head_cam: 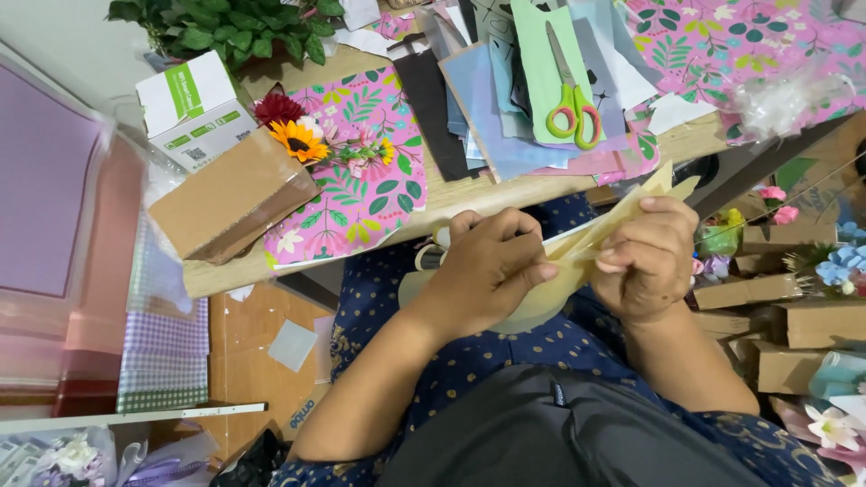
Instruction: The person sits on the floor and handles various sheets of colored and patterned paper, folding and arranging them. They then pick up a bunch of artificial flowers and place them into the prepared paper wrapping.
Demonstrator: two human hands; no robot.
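Note:
Both my hands hold a pale yellow sheet of paper (622, 212) folded into layers, over my lap in front of the table edge. My left hand (487, 271) pinches the fold from the left, thumb and fingers pressed on it. My right hand (645, 257) grips the sheet's right part, with its pointed corners sticking up above the fingers. More of the yellow sheet hangs below my left hand.
On the wooden table (487, 194) lie green-handled scissors (570, 95) on stacked coloured sheets, pink floral paper (361, 171), an artificial flower bunch (311, 140), a cardboard box (230, 194) and a white-green box (194, 108). Cardboard boxes with flowers (794, 289) stand right.

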